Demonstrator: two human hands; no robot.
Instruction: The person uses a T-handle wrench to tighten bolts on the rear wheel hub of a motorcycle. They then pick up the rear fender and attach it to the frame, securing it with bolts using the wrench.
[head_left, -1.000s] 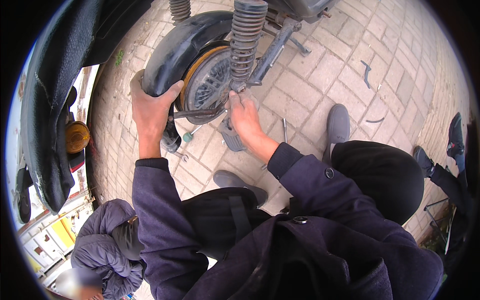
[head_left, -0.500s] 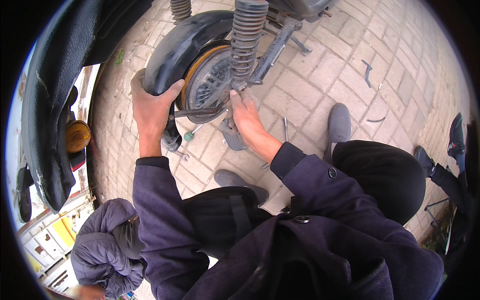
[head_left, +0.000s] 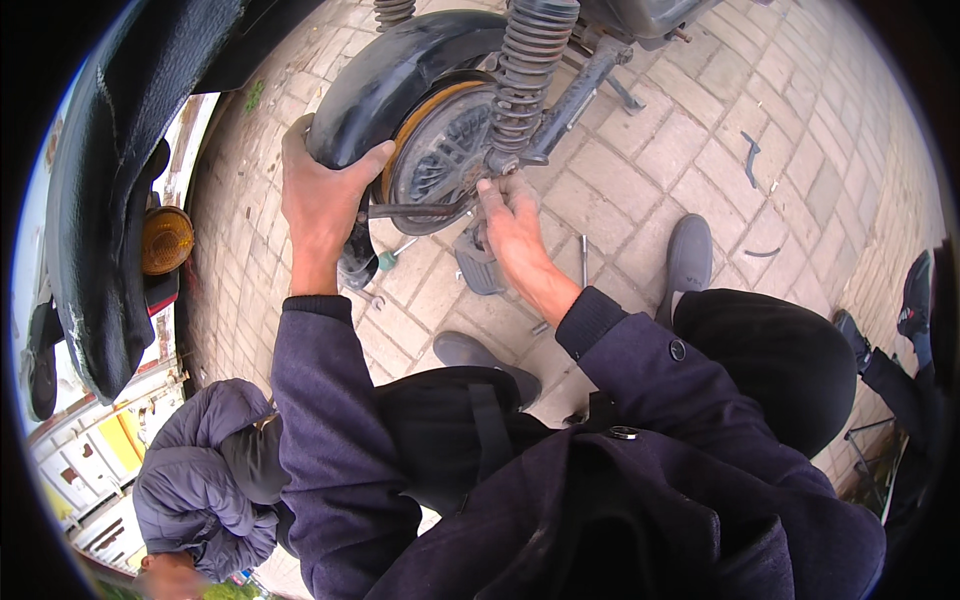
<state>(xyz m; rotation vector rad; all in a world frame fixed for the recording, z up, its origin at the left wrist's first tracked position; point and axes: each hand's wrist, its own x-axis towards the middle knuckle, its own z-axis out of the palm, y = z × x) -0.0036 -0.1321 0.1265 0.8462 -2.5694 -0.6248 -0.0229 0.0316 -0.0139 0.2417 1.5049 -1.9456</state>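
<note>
Beside the wheel (head_left: 440, 165), the black mudguard (head_left: 400, 85) is being gripped by the left hand (head_left: 330, 200), thumb and fingers spread to either side; below the coil spring (head_left: 535, 60), the hub area is being reached by the right hand (head_left: 515, 215), pinch or not unclear. Open room is being left rightward, narrowed nearer by grey shoes (head_left: 690, 250), bounded far left by a black seat (head_left: 85, 200). The scene is being underlaid by pale brick paving (head_left: 660, 150).

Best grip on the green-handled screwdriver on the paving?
I'd take the screwdriver by its green handle, from above on the near right side. The handle is the thick end and faces the person; the thin shaft points away toward the wheel. A black part below the left hand crowds the handle's left.
</note>
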